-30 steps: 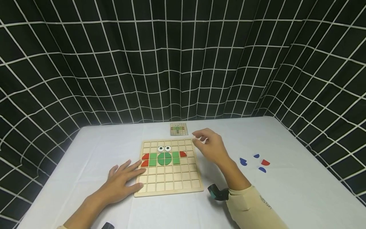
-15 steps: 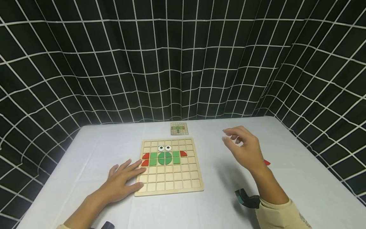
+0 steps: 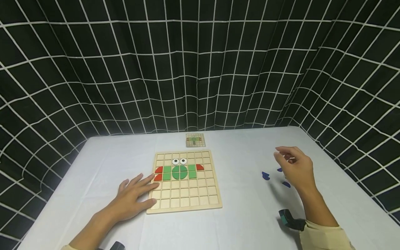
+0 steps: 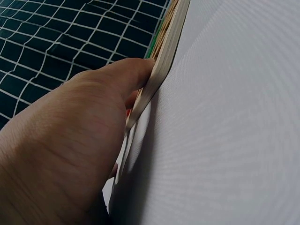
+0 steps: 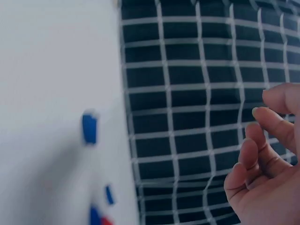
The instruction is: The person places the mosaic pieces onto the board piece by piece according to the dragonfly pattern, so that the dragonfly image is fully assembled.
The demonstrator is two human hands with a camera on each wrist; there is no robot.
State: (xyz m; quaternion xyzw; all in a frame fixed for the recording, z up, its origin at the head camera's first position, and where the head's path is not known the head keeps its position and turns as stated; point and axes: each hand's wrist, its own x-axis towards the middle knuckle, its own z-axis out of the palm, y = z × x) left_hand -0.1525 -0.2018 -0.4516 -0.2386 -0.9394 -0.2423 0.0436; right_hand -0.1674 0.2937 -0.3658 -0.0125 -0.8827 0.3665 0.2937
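My left hand (image 3: 134, 198) rests with spread fingers on the left edge of a wooden grid board (image 3: 193, 192). In the left wrist view the thumb lies over the board's rim (image 4: 161, 70). On the board are white eye pieces (image 3: 179, 161), a green circle of quarter pieces (image 3: 179, 172), green squares (image 3: 192, 171) and red quarter pieces (image 3: 158, 173). My right hand (image 3: 297, 168) hovers over loose blue pieces (image 3: 265, 175) at the right, fingers loosely bent and holding nothing. A red piece (image 5: 107, 221) shows in the right wrist view; the hand hides it from the head view.
A small picture card (image 3: 195, 140) with the same kind of pattern lies behind the board. White cloth covers the table (image 3: 243, 208). A black curtain with white grid lines (image 3: 200, 69) surrounds its back and sides.
My right hand has moved right, from the board's top right corner to above the loose pieces. The left hand and the board have stayed in place.
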